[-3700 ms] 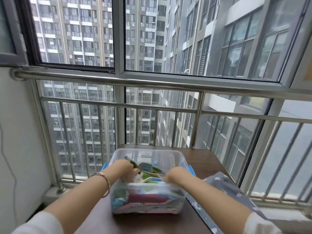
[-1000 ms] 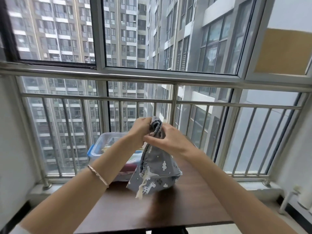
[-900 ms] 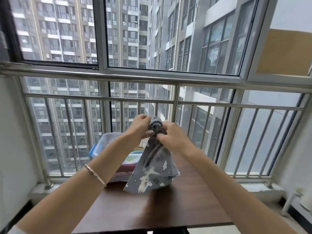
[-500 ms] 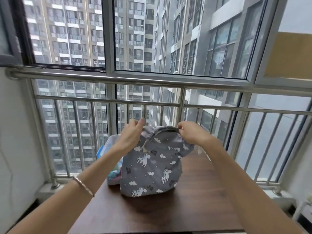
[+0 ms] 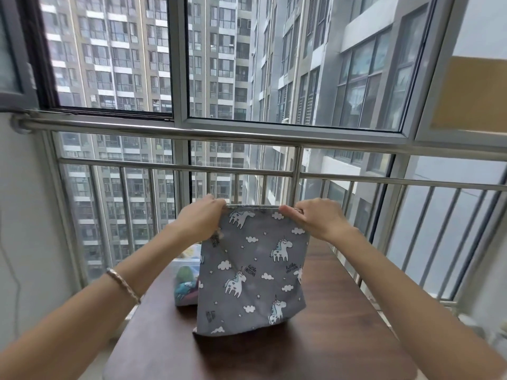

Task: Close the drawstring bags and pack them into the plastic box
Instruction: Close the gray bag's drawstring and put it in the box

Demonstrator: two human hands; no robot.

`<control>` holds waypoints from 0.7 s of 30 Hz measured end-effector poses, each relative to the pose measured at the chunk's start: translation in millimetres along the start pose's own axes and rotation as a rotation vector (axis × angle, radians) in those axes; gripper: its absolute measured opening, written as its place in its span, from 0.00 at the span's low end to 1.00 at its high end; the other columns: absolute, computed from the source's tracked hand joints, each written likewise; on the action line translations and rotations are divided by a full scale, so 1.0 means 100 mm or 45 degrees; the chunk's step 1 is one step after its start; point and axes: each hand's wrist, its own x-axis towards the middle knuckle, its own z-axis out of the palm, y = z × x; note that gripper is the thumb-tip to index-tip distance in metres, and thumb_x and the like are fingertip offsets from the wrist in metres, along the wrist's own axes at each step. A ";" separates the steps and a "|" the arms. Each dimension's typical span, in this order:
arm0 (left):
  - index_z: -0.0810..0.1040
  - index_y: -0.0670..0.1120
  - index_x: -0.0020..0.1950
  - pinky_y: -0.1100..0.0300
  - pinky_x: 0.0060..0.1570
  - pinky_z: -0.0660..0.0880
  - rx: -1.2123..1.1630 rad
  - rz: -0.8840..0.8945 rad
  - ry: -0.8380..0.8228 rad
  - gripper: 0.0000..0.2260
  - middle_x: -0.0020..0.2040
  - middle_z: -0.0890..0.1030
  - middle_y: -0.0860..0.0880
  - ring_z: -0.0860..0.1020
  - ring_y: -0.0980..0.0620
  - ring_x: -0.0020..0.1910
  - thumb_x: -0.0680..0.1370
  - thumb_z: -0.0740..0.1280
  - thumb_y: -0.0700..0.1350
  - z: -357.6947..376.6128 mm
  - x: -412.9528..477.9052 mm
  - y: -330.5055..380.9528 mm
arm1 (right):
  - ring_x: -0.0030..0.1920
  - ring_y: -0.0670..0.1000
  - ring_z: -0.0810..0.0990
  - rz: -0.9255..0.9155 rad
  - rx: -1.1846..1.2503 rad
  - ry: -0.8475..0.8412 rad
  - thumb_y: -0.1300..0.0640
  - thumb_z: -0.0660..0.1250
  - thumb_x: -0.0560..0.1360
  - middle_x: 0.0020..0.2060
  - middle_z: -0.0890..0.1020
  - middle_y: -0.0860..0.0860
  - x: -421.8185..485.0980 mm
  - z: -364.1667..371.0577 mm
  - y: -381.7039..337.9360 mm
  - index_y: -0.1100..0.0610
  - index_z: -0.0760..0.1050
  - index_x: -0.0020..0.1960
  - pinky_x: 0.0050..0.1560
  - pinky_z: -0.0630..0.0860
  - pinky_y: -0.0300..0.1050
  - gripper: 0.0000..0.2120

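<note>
A single wide-angle head camera looks forward and slightly down from the person's own standpoint, close over the dark wooden worktop [image 5: 315, 349], both forearms reaching in from the lower corners. It faces a steel railing [image 5: 192, 133] and window, with apartment towers [image 5: 123, 64] beyond. Straight lines bow at the edges.
</note>
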 end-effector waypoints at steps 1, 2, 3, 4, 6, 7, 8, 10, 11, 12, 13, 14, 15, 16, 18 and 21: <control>0.68 0.46 0.46 0.59 0.34 0.70 0.026 0.008 -0.006 0.08 0.39 0.70 0.52 0.71 0.53 0.35 0.79 0.59 0.33 -0.01 0.00 -0.02 | 0.29 0.46 0.74 0.008 0.081 -0.027 0.22 0.33 0.67 0.27 0.73 0.48 0.00 0.01 0.02 0.54 0.66 0.30 0.38 0.74 0.43 0.40; 0.68 0.45 0.48 0.61 0.31 0.67 0.051 0.027 -0.017 0.05 0.36 0.69 0.53 0.70 0.54 0.33 0.79 0.60 0.35 -0.03 -0.01 -0.05 | 0.27 0.45 0.71 0.029 0.199 -0.059 0.20 0.30 0.62 0.25 0.70 0.47 0.01 0.02 0.04 0.53 0.64 0.29 0.36 0.72 0.41 0.41; 0.67 0.45 0.49 0.63 0.28 0.64 0.072 0.059 -0.039 0.03 0.35 0.69 0.53 0.69 0.55 0.31 0.81 0.60 0.39 -0.03 -0.02 -0.08 | 0.26 0.45 0.68 0.060 0.359 -0.085 0.18 0.30 0.59 0.24 0.68 0.47 0.00 0.03 0.07 0.53 0.61 0.28 0.34 0.69 0.40 0.41; 0.67 0.44 0.50 0.64 0.26 0.63 0.095 0.090 -0.062 0.03 0.34 0.70 0.53 0.68 0.56 0.29 0.82 0.59 0.42 -0.03 -0.02 -0.11 | 0.25 0.46 0.65 0.097 0.522 -0.099 0.17 0.32 0.57 0.23 0.66 0.46 0.01 0.02 0.11 0.53 0.60 0.27 0.33 0.67 0.39 0.41; 0.68 0.44 0.52 0.63 0.25 0.67 0.161 0.150 -0.106 0.02 0.33 0.73 0.52 0.70 0.56 0.28 0.83 0.57 0.42 -0.03 -0.04 -0.16 | 0.23 0.46 0.63 0.161 0.755 -0.108 0.15 0.39 0.56 0.22 0.65 0.46 0.02 0.04 0.23 0.52 0.61 0.26 0.35 0.68 0.40 0.40; 0.68 0.44 0.51 0.61 0.26 0.70 0.187 0.177 -0.100 0.03 0.33 0.74 0.51 0.70 0.56 0.27 0.83 0.57 0.42 -0.04 -0.04 -0.18 | 0.22 0.46 0.63 0.186 0.825 -0.112 0.15 0.43 0.56 0.21 0.65 0.46 0.02 0.06 0.29 0.52 0.61 0.25 0.38 0.70 0.40 0.39; 0.69 0.44 0.49 0.60 0.27 0.71 0.208 0.198 -0.082 0.05 0.33 0.74 0.51 0.70 0.56 0.27 0.83 0.56 0.42 -0.05 -0.04 -0.19 | 0.21 0.46 0.62 0.202 0.887 -0.120 0.16 0.48 0.59 0.20 0.64 0.46 0.02 0.09 0.36 0.52 0.60 0.24 0.42 0.73 0.42 0.37; 0.68 0.45 0.46 0.63 0.25 0.66 0.213 0.195 -0.052 0.08 0.32 0.71 0.52 0.67 0.57 0.26 0.84 0.54 0.44 -0.09 -0.05 -0.18 | 0.20 0.46 0.59 0.221 1.039 -0.117 0.25 0.60 0.67 0.19 0.60 0.46 0.02 0.16 0.45 0.52 0.58 0.23 0.52 0.76 0.47 0.33; 0.67 0.45 0.45 0.64 0.25 0.62 0.200 0.170 -0.038 0.08 0.32 0.70 0.52 0.65 0.57 0.26 0.84 0.54 0.42 -0.10 -0.05 -0.15 | 0.20 0.46 0.58 0.230 1.107 -0.108 0.31 0.64 0.70 0.20 0.59 0.46 0.03 0.17 0.47 0.53 0.57 0.24 0.56 0.75 0.48 0.32; 0.66 0.45 0.45 0.63 0.26 0.60 0.158 0.127 -0.035 0.08 0.32 0.69 0.52 0.65 0.57 0.27 0.83 0.54 0.40 -0.10 -0.04 -0.12 | 0.20 0.46 0.58 0.232 1.161 -0.100 0.35 0.66 0.71 0.20 0.58 0.47 0.04 0.17 0.46 0.53 0.57 0.24 0.58 0.74 0.48 0.31; 0.66 0.45 0.45 0.63 0.26 0.61 0.112 0.077 -0.063 0.07 0.33 0.69 0.52 0.65 0.56 0.27 0.82 0.55 0.38 -0.08 -0.03 -0.09 | 0.21 0.45 0.58 0.235 1.211 -0.095 0.37 0.66 0.72 0.21 0.58 0.47 0.05 0.17 0.43 0.53 0.57 0.25 0.58 0.72 0.47 0.30; 0.66 0.45 0.45 0.62 0.27 0.63 0.062 0.028 -0.120 0.07 0.34 0.71 0.51 0.67 0.55 0.29 0.81 0.54 0.37 -0.06 -0.01 -0.07 | 0.21 0.46 0.58 0.243 1.272 -0.087 0.38 0.66 0.73 0.21 0.58 0.47 0.06 0.16 0.41 0.53 0.57 0.25 0.58 0.70 0.47 0.29; 0.67 0.45 0.46 0.60 0.29 0.66 0.028 -0.002 -0.195 0.06 0.36 0.72 0.50 0.69 0.53 0.31 0.81 0.54 0.38 -0.05 0.02 -0.06 | 0.23 0.47 0.58 0.255 1.343 -0.085 0.37 0.66 0.73 0.21 0.58 0.48 0.08 0.14 0.38 0.53 0.57 0.26 0.59 0.69 0.47 0.29; 0.68 0.45 0.45 0.59 0.31 0.69 0.006 -0.024 -0.256 0.07 0.38 0.73 0.49 0.71 0.52 0.33 0.81 0.54 0.38 -0.05 0.04 -0.05 | 0.24 0.48 0.57 0.266 1.417 -0.096 0.35 0.66 0.72 0.22 0.59 0.49 0.09 0.13 0.36 0.53 0.58 0.26 0.60 0.69 0.48 0.29; 0.67 0.47 0.40 0.55 0.34 0.73 -0.040 -0.061 -0.288 0.11 0.38 0.75 0.48 0.73 0.49 0.35 0.80 0.54 0.37 -0.07 0.06 -0.03 | 0.25 0.49 0.56 0.259 1.492 -0.121 0.33 0.66 0.70 0.23 0.59 0.50 0.10 0.12 0.32 0.52 0.58 0.26 0.62 0.70 0.48 0.29; 0.67 0.48 0.34 0.52 0.36 0.78 -0.118 -0.099 -0.252 0.15 0.37 0.76 0.47 0.75 0.48 0.34 0.77 0.55 0.32 -0.06 0.07 -0.03 | 0.25 0.49 0.56 0.264 1.507 -0.126 0.35 0.65 0.71 0.23 0.59 0.49 0.10 0.13 0.28 0.52 0.58 0.27 0.53 0.69 0.42 0.28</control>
